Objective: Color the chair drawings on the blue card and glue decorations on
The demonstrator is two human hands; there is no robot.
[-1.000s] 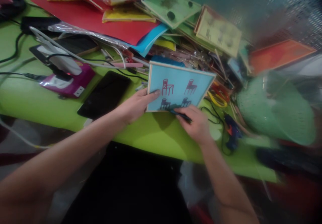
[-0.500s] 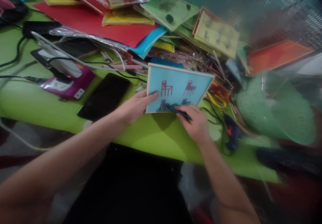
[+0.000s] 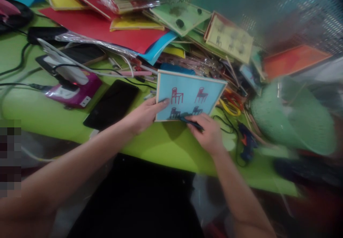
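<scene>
A light blue board (image 3: 189, 90) with a pale raised rim is tilted up above the table's front part. Four-legged chair drawings in dark red and black cover its face. My left hand (image 3: 150, 112) grips the board's left edge, thumb over the front. In my right hand (image 3: 207, 129) is a slim dark pen-like tool (image 3: 193, 122), pinched between thumb and fingers. Its tip is at the board's lower edge, near the black chairs; whether it touches the surface I cannot tell.
On the green table (image 3: 160, 148) lie a black phone (image 3: 112, 103) and a purple power strip (image 3: 77, 90) with cables. Yellow-handled scissors (image 3: 230, 107), a dark blue glue gun (image 3: 247, 141) and a green basket (image 3: 292, 116) are to the right. Coloured boards and red paper (image 3: 107, 31) pile up behind.
The view has shifted slightly. My right hand and the dark tool have moved a little to the left along the board's lower edge; my left hand keeps its hold.
</scene>
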